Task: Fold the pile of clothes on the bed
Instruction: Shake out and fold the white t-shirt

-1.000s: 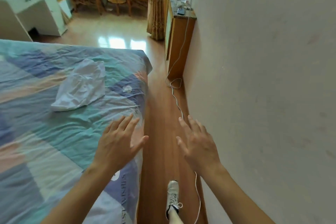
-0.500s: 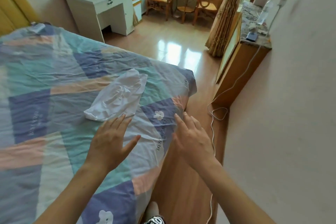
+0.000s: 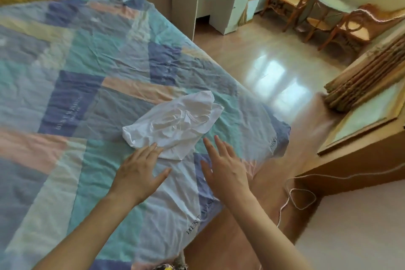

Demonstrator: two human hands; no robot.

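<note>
the person is now standing at the bed (image 3: 92,68) corner, having turned from the wall aisle. the white garment (image 3: 173,123) is lying crumpled near that corner, now within reach. the left hand (image 3: 140,171), fingers spread, is touching the garment's near edge. the right hand (image 3: 223,166), fingers apart, is hovering just beside it, gripping nothing. folding is not yet begun. no containers are showing.
</note>
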